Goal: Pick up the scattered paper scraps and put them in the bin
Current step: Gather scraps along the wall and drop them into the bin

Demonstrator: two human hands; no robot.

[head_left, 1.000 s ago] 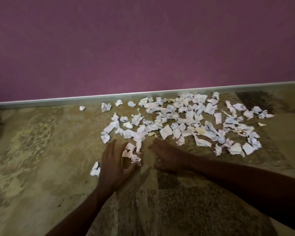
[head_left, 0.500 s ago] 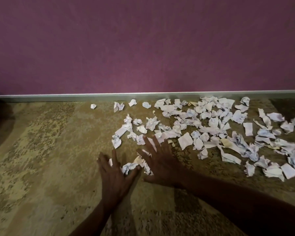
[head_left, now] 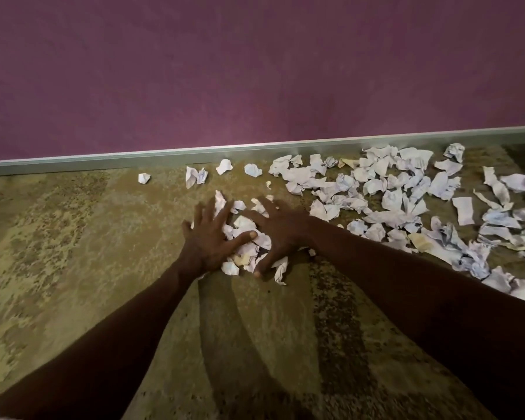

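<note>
Left hand (head_left: pixel 208 237) and right hand (head_left: pixel 278 230), both flat with fingers spread, corralling a small heap of paper scraps (head_left: pixel 249 248) on the carpet (head_left: pixel 73 253). More scattered toward two o'clock. Probably light, crumpled, springy; best scooped from beneath, both sides. No bin visible.

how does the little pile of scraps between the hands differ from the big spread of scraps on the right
The pile between the hands is small and bunched; the spread on the right is far bigger and lies loose. The left hand and right hand press flat on the pile; nothing touches the spread. Both are crumpled white paper on the carpet.
</note>
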